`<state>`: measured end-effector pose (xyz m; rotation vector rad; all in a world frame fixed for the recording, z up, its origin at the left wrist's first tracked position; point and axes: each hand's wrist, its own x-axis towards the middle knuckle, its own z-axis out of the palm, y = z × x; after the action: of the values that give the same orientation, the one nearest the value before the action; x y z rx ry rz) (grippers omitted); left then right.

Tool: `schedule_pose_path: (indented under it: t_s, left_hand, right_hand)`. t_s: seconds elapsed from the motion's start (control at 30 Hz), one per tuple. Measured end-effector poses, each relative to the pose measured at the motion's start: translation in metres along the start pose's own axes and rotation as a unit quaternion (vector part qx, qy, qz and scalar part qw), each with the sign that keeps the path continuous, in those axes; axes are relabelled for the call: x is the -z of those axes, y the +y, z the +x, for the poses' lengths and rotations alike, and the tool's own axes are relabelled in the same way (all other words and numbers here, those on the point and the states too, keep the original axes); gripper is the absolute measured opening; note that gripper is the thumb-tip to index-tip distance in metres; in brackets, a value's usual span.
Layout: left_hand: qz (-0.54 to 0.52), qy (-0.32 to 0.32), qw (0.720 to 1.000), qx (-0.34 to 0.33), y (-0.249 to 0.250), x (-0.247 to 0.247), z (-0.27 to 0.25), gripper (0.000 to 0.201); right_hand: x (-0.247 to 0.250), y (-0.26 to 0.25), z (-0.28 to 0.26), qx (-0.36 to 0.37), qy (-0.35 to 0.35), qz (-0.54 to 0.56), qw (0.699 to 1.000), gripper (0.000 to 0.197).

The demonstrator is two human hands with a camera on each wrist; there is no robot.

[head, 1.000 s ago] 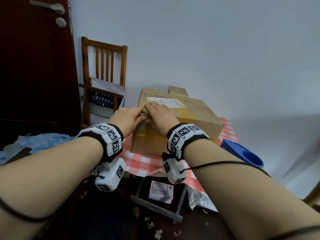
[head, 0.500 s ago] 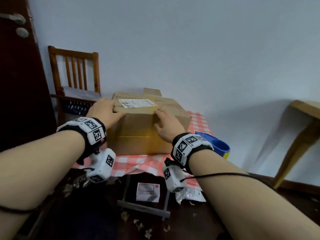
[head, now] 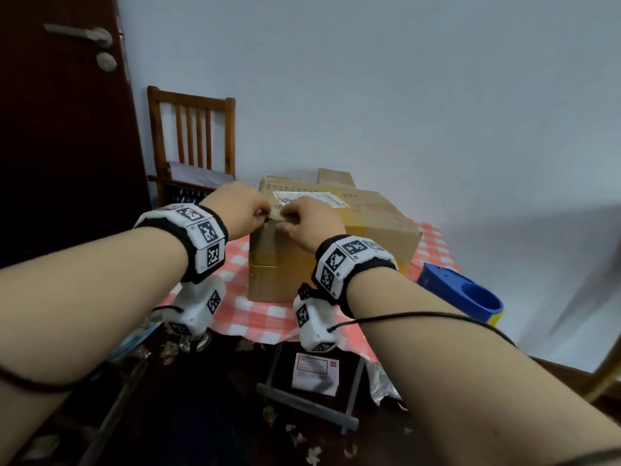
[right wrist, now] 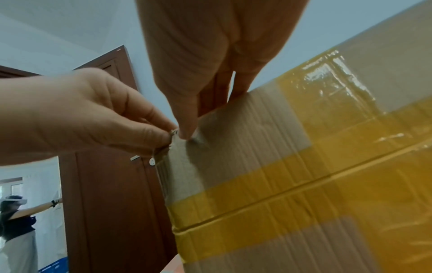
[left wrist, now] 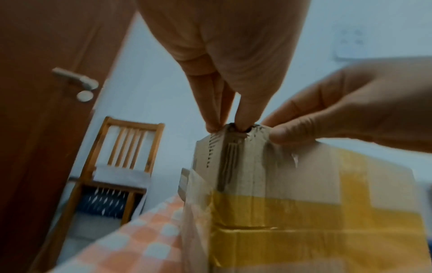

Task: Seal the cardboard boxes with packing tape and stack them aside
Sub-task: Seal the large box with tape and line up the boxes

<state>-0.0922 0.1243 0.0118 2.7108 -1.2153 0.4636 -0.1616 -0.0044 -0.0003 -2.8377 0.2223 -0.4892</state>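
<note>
— Head view first: what's the biggest thing on your screen?

— I see the dark door [head: 64, 129] far left and a wooden chair [head: 191, 142] beside it against the pale wall. Nearer, the worktop [head: 268, 317] wears a red-and-white checked cloth, and the cardboard box [head: 353, 243] sits on it, roughly in the middle, with a white label [head: 309, 198] on its top face.

— Any tape on the box?

— Yes. From the right wrist view I can see glossy yellow tape [right wrist: 327, 166] banding the near side and running up over the top edge.

— Where are the hands?

— Both are at the near left top corner of the box, almost touching each other. My left hand [head: 242, 206] has thumb and fingers [left wrist: 212, 118] curled together, pinching the frayed cardboard corner. My right hand [head: 312, 220] is curled as well, its fingers [right wrist: 187, 118] bearing on the same corner; the left wrist view shows its thumb and forefinger nipping the edge just right of the left hand's pinch.

— Anything else around?

— A blue tape dispenser [head: 467, 297] lies on the worktop, right of the box and apart from it. On the floor below the near edge lies a small white card [head: 316, 373].
</note>
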Motion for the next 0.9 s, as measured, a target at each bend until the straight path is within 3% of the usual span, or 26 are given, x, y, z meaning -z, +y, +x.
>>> schedule_pose_path:
  t_s: [0.2, 0.37, 0.63, 0.77, 0.83, 0.9]
  left_hand:
    - [0.216, -0.064, 0.973, -0.054, 0.016, 0.006, 0.011, 0.026]
    - [0.243, -0.07, 0.967, -0.043, 0.018, 0.003, 0.016, 0.029]
    - [0.108, -0.047, 0.993, -0.013, 0.012, 0.005, 0.012, 0.024]
    - [-0.08, -0.001, 0.996, 0.034, -0.009, 0.0, 0.003, 0.023]
    - [-0.154, 0.017, 0.986, 0.059, -0.016, -0.006, -0.001, 0.035]
    - [-0.192, -0.02, 0.98, 0.057, -0.018, -0.013, -0.005, 0.057]
  right_hand:
    - [-0.001, 0.001, 0.002, -0.003, 0.016, 0.039, 0.999, 0.03]
    - [-0.006, 0.002, 0.004, 0.001, 0.027, 0.039, 0.999, 0.028]
    - [-0.007, 0.002, 0.001, 0.005, 0.027, 0.024, 0.999, 0.03]
    - [-0.002, 0.0, -0.004, 0.005, 0.017, 0.036, 0.999, 0.031]
    - [0.002, 0.001, -0.008, 0.001, 0.019, 0.102, 0.995, 0.037]
    - [0.005, -0.001, -0.01, 0.018, 0.035, 0.137, 0.99, 0.033]
